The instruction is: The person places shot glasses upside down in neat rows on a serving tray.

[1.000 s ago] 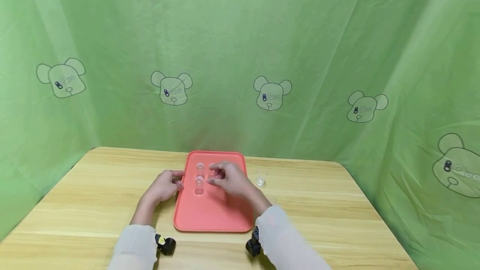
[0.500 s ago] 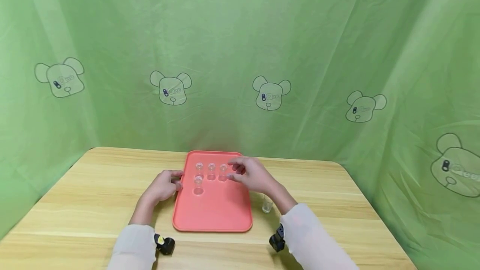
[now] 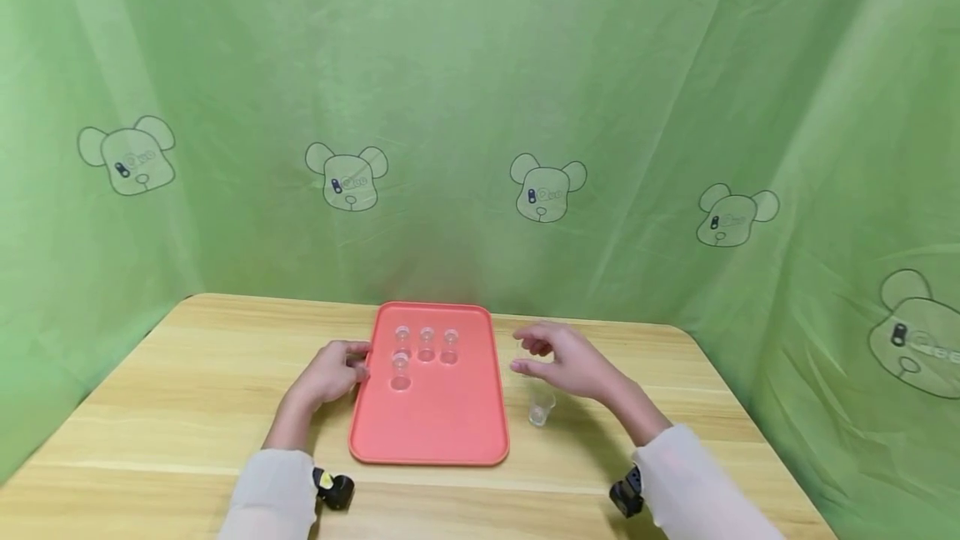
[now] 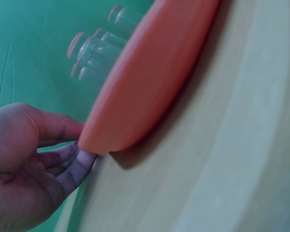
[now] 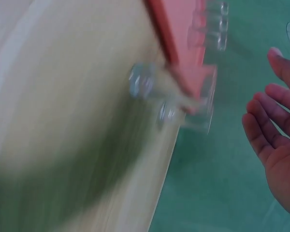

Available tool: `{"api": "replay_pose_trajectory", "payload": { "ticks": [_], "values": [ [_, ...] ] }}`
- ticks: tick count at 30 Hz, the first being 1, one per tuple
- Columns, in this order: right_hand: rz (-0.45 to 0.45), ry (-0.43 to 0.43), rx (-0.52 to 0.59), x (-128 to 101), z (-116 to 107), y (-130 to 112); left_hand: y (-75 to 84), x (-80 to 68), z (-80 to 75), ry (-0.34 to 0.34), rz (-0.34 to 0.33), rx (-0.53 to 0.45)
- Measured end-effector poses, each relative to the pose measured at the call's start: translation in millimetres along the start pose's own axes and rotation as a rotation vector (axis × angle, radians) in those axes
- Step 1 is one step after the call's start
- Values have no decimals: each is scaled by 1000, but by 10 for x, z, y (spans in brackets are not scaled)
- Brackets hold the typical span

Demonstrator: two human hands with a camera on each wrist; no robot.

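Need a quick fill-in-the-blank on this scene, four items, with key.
1. In the head view, the tray carries exactly ____ cups.
2. The left hand touches the tray's ____ edge.
3. The right hand is to the ____ of the tray.
4. The curtain behind the table is the colour ____.

Missing words: four; left; right; green.

On our wooden table (image 3: 187, 407), red rectangular tray (image 3: 435, 427), four clear round cups (image 3: 427, 344) far-left on it, two other cups (image 3: 539, 412) at right
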State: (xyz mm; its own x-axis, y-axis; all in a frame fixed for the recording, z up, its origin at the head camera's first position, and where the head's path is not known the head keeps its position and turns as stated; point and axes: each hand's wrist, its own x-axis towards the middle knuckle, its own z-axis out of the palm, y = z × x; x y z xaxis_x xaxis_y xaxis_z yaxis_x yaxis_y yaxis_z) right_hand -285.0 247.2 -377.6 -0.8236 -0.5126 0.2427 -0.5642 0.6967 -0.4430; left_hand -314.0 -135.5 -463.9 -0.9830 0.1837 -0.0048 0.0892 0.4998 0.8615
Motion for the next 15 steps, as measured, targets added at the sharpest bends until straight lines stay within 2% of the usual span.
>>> {"api": "replay_pose_trajectory", "payload": {
  "ticks": [6, 15],
  "values": [
    [-2, -28, -29, -225, -74, 183, -8, 27, 3, 5, 1, 0],
    [-12, -106, -42, -432, -33, 363, -10, 19, -2, 2, 1, 2]
  ]
}}
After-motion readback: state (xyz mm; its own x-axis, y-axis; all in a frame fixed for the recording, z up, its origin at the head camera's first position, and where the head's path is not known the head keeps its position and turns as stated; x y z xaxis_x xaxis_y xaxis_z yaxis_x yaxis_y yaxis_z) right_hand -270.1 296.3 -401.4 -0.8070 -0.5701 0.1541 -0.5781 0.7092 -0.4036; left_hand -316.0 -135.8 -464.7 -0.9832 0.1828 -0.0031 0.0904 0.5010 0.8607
